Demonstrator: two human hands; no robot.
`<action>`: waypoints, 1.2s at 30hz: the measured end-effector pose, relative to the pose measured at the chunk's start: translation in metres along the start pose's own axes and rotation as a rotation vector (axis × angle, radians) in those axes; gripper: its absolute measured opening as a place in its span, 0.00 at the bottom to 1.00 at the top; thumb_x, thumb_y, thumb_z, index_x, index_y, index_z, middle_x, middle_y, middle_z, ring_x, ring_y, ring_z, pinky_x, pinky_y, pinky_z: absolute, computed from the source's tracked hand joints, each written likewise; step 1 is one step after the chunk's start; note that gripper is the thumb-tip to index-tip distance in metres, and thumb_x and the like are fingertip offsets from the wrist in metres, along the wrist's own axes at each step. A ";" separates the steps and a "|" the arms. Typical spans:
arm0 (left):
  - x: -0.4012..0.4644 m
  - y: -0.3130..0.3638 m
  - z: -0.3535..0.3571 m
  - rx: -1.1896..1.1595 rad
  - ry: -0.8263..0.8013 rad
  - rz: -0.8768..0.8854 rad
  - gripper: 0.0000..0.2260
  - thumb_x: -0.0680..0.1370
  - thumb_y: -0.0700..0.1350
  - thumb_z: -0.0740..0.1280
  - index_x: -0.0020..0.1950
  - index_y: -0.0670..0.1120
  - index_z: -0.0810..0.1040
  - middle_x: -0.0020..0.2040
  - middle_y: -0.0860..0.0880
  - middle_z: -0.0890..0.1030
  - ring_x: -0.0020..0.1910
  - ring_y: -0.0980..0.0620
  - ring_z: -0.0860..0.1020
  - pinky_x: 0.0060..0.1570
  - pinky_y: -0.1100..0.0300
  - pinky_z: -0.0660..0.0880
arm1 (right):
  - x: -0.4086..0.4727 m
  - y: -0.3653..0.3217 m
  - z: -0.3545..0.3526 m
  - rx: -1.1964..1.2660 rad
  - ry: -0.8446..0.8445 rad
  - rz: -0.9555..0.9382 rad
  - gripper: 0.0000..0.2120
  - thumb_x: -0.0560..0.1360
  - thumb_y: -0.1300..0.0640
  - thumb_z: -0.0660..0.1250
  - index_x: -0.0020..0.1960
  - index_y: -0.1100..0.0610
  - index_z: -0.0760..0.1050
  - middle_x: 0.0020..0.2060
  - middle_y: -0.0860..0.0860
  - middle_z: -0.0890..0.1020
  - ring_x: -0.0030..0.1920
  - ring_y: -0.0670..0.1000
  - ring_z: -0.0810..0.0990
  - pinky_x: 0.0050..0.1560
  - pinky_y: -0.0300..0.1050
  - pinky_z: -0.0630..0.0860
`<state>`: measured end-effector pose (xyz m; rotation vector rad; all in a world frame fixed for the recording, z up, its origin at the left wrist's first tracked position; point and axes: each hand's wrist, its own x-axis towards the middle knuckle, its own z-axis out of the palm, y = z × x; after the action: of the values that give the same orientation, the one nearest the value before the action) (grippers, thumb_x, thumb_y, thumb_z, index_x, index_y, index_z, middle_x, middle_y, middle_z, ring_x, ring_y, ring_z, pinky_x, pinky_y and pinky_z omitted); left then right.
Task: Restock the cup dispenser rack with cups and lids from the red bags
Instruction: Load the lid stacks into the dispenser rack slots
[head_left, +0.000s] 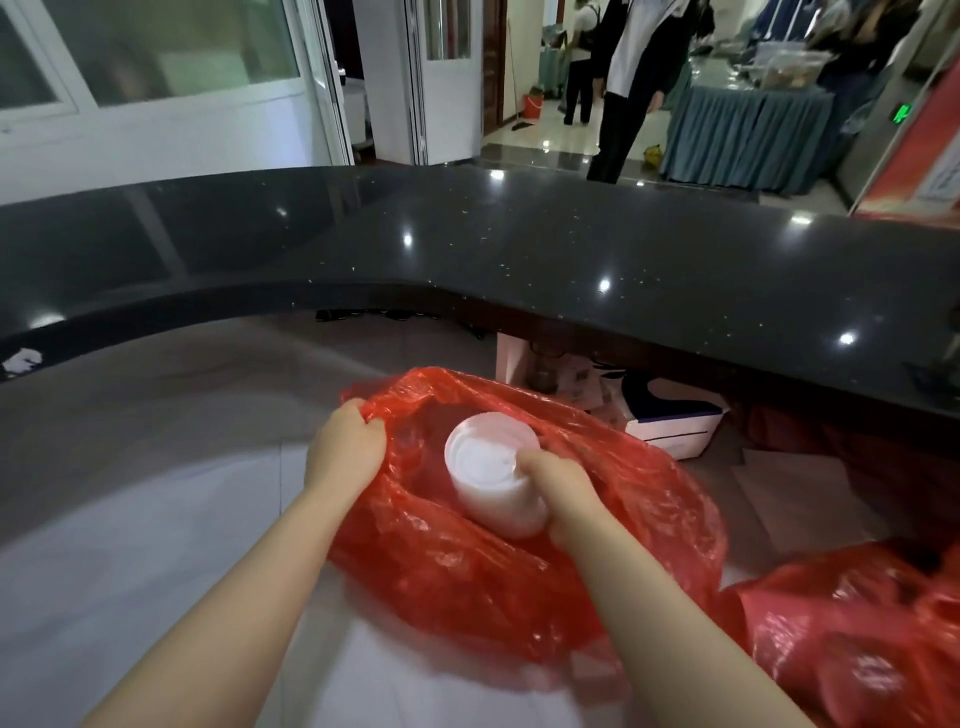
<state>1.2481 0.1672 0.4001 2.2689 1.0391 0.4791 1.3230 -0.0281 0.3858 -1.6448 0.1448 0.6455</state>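
Right hand (563, 491) grips the cup stack (491, 473) in the bag (519, 571); left hand (345, 447) pinches its rim. Thin plastic may snag, spilling cups.

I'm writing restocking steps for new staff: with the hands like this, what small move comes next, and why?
Probably lift the white stack of lids straight up out of the red bag. The right hand already grips it, and the left hand holds the bag's mouth open.

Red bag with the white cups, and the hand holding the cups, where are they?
Red bag (467, 582): head view, on its crinkled front side.
White cups (485, 462): head view, on the stack's round top end.
Right hand (563, 486): head view, on its back, gripping the stack.
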 end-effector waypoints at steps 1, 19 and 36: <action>0.002 0.001 -0.002 0.042 -0.017 -0.002 0.08 0.78 0.44 0.59 0.54 0.46 0.75 0.49 0.45 0.79 0.47 0.42 0.75 0.43 0.54 0.68 | -0.003 -0.003 -0.002 0.117 -0.102 0.106 0.18 0.68 0.60 0.64 0.57 0.57 0.75 0.58 0.58 0.77 0.55 0.58 0.77 0.55 0.53 0.77; -0.088 0.011 -0.123 -0.629 -0.040 0.284 0.16 0.76 0.48 0.64 0.62 0.60 0.73 0.59 0.63 0.79 0.59 0.61 0.76 0.52 0.67 0.74 | -0.058 -0.058 0.075 0.090 -0.700 -0.438 0.24 0.60 0.59 0.63 0.55 0.47 0.76 0.54 0.50 0.80 0.54 0.55 0.80 0.39 0.48 0.77; -0.295 -0.125 -0.237 -1.085 0.722 -0.208 0.14 0.79 0.48 0.65 0.64 0.55 0.70 0.62 0.50 0.77 0.57 0.49 0.79 0.41 0.56 0.80 | -0.271 0.026 0.211 0.003 -1.241 -0.650 0.25 0.62 0.43 0.72 0.58 0.41 0.73 0.50 0.38 0.80 0.51 0.41 0.80 0.42 0.38 0.78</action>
<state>0.8644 0.0908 0.4771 1.0105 0.9457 1.4122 1.0173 0.0946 0.4861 -0.9408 -1.2200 1.0107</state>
